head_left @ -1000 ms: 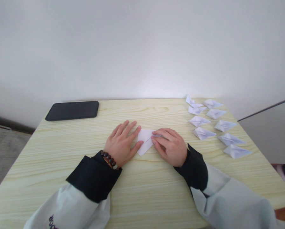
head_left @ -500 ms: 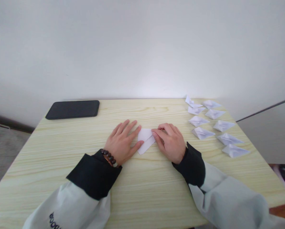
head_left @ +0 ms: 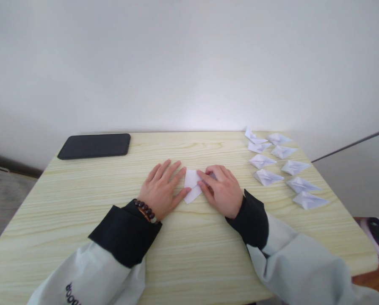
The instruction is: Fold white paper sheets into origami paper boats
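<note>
A small folded sheet of white paper (head_left: 192, 178) lies on the table between my two hands, with a diagonal flap across it. My left hand (head_left: 162, 186) rests flat with fingers spread, its thumb and index tip at the paper's left edge. The fingers of my right hand (head_left: 222, 188) are bent together on the right part of the paper, thumb and index on the flap. That hand covers the paper's right end.
Several folded white paper boats (head_left: 268, 177) stand in two rows on the right of the wooden table (head_left: 183, 254). A black phone-like slab (head_left: 94, 145) lies at the back left. A white wall (head_left: 183, 63) rises behind the table's far edge.
My right hand has slid a little to the left over the paper and covers more of it. My left hand stays in place.
</note>
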### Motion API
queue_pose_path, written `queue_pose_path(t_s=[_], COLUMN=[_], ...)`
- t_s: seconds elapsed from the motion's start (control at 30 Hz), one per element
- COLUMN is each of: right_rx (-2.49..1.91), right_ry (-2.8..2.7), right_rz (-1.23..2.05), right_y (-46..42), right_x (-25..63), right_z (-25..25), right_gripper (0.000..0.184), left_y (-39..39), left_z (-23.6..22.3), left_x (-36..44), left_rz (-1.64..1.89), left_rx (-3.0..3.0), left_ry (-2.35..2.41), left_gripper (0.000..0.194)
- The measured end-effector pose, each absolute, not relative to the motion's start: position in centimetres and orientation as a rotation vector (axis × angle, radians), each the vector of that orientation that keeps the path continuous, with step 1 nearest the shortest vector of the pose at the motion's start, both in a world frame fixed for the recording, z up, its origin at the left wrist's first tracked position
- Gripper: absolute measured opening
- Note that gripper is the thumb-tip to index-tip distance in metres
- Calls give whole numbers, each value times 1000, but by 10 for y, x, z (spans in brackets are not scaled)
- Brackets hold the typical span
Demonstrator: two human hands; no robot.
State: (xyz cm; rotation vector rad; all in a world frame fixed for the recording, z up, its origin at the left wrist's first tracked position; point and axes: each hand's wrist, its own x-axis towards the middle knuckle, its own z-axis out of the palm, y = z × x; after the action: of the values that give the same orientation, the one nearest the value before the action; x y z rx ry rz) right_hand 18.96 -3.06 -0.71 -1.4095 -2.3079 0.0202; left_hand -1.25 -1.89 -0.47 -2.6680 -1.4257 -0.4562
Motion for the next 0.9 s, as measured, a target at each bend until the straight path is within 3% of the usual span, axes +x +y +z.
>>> queue_pose_path(t_s=[0.37,0.5,0.9], right_rx=[-1271,-1321,-1451], right_ry=[-2256,-2233,-2124], right_rz=[92,136,264], right_y=[-26,-29,-23], right_x=[192,187,193], right_z=[-7,-8,-12], right_gripper=[27,34,41], left_y=[-14,-14,-20], left_z=[-4,-3,4], left_x=[-17,-13,-9], left_rz=[-610,-702,-770], left_rx=[-2714,-2694,-2671], left_ry=[-1240,-1166,-1078], left_gripper=[22,13,8])
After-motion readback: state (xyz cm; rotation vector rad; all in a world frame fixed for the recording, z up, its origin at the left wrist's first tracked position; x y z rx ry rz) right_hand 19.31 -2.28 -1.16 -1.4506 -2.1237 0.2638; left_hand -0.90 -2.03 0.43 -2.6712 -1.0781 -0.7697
